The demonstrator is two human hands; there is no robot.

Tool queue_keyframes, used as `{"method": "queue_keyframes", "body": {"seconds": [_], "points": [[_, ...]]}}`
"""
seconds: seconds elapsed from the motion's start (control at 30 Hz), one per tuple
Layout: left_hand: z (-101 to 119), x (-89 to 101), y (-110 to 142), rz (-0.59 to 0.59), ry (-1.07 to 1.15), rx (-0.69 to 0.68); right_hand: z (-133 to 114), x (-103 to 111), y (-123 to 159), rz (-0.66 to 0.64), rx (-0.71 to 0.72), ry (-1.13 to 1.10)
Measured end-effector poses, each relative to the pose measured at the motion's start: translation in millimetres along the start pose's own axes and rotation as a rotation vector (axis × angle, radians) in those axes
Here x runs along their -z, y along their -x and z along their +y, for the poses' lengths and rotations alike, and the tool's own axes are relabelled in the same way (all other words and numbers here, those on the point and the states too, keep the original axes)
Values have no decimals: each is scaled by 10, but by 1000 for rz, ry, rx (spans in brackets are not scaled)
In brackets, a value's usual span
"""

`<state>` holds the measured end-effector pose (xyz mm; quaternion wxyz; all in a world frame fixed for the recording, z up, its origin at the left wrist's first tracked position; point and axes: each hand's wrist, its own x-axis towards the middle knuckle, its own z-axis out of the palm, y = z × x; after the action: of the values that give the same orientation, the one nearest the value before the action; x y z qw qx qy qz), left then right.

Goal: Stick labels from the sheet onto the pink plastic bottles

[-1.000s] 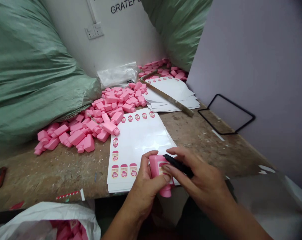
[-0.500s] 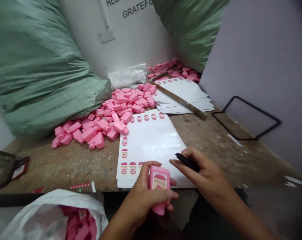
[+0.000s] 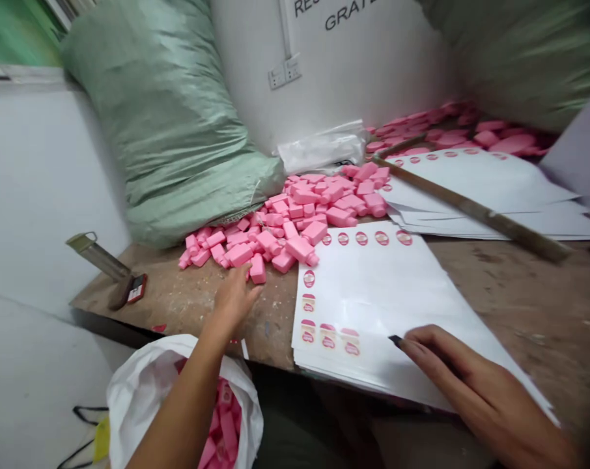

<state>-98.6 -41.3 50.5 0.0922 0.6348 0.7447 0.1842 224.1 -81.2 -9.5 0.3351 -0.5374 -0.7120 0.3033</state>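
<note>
My left hand (image 3: 235, 296) reaches to the front of a pile of pink plastic bottles (image 3: 305, 195). Its fingers and thumb are closed about the near end of one pink bottle (image 3: 258, 268), whose neck they hide. My right hand (image 3: 465, 374) is closed round a slim black pen-like tool (image 3: 395, 341); only the dark tip shows past the fingers. That tip is over a stack of white label sheets (image 3: 373, 293), which has small pink-and-cream stickers (image 3: 328, 336) left along its top, left and bottom edges.
Below the table edge, a white sack (image 3: 249, 397) holds pink bottles. More sheets (image 3: 475, 182) lie at the back right under a wooden bar (image 3: 475, 212). A large green sack (image 3: 178, 130) leans at the back left. A metal-armed tool (image 3: 97, 257) and a small red-edged device (image 3: 137, 288) sit at the left.
My view has swung left. The labelled pink bottle has left my left hand, which has moved left to the pile and onto another bottle. My right hand still has the black tool.
</note>
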Motion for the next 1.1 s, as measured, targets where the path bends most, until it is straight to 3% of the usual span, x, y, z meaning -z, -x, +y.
{"method": "queue_keyframes", "body": {"seconds": [0.1,0.2,0.37,0.47,0.57,0.7,0.77,0.83,1.0,1.1], "points": [[61,-278,-368,28,10,8,-66,21,-4,-16,-79,13],[22,-406,-483,69,65,38,-24,101,-8,-17,-124,9],[-35,-335,-374,222,255,134,15,273,-55,56,-175,-1],[63,-261,-211,278,677,217,-25,279,-64,10,-180,97],[291,-223,-36,174,1301,361,-64,215,-45,-42,-150,250],[683,-243,185,-180,1837,647,-83,138,-29,-62,-66,408],[851,-293,307,-342,1820,647,-87,122,-34,-65,-23,461],[968,-366,434,-424,1617,528,-89,113,-41,-60,5,496],[1024,-567,635,-515,789,-47,-81,85,-43,-20,48,540],[995,-623,631,-597,609,-308,-72,70,-43,-3,65,556]]}}
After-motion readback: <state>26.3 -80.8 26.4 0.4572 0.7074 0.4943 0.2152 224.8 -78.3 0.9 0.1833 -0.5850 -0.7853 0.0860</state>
